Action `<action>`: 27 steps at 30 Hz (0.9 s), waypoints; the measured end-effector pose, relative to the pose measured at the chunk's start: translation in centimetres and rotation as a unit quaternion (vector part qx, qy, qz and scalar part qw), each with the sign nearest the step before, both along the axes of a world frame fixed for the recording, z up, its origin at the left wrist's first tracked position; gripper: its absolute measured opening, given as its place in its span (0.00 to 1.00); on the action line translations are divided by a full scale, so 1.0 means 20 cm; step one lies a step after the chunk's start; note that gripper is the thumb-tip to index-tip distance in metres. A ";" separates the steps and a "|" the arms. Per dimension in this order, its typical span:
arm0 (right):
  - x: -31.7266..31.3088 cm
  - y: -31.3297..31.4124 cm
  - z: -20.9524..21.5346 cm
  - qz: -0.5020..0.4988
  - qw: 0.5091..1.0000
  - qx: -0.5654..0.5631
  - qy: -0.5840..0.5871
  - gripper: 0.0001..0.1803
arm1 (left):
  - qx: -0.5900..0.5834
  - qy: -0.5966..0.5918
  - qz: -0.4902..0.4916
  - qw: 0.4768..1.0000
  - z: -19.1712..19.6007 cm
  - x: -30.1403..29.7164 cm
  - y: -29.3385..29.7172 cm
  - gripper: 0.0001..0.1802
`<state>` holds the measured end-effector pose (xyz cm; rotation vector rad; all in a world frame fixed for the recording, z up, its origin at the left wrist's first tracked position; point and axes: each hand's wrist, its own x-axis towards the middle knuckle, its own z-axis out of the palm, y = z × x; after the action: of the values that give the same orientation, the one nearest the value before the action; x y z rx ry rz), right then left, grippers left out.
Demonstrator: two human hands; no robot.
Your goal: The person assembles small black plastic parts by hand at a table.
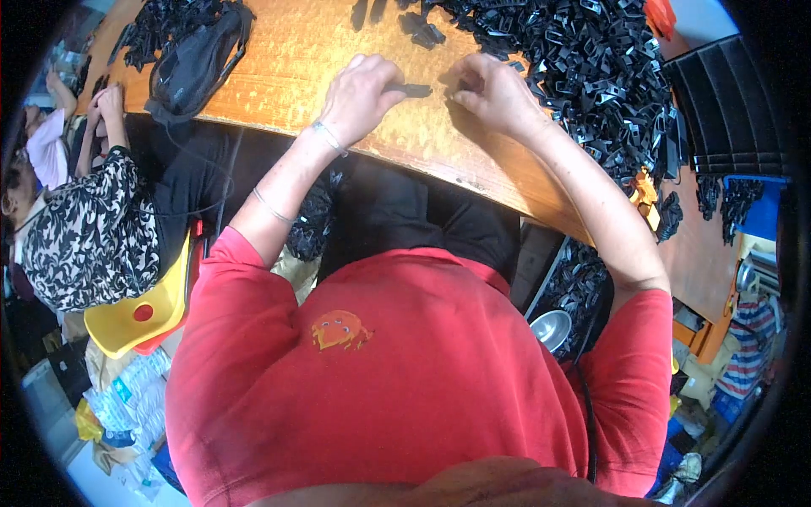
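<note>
My left hand (359,95) is closed in a pinch over the wooden table (279,51), with a small dark plastic piece (412,89) sticking out to the right from thumb and fingers. Just right of that piece is my right hand (490,91), its fingers curled and thumb drawn in toward the fingertips. Whatever it may pinch is too small to make out. The two hands are a short gap apart. A big heap of black plastic parts (591,76), looking like small buckles or clips, spreads beyond and right of my right hand. A few loose black pieces (422,30) lie beyond my hands.
A black mesh bag (198,63) lies on the table at the left. At the right stands a ribbed black crate (728,106). Two people sit at the left; one wears a patterned top (93,228) on a yellow chair (139,313). A metal bowl (551,329) is below, by my right elbow.
</note>
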<state>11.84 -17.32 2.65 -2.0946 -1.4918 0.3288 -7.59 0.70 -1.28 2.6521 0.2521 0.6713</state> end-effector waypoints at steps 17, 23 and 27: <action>-0.11 0.12 -0.08 0.033 0.991 0.051 -0.120 0.10 | -0.015 -0.050 0.019 0.998 -0.08 -0.03 0.03 0.11; -0.07 0.17 -0.12 0.068 0.985 0.014 -0.158 0.10 | -0.028 -0.050 0.024 0.998 -0.10 -0.01 0.04 0.10; -0.11 0.26 -0.13 0.118 0.978 0.025 -0.169 0.10 | -0.038 -0.056 0.023 0.997 -0.11 0.02 0.00 0.10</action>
<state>9.69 -12.18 -0.03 -2.0073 -1.9318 0.0163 -7.19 0.79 -3.57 2.5331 0.3024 0.8069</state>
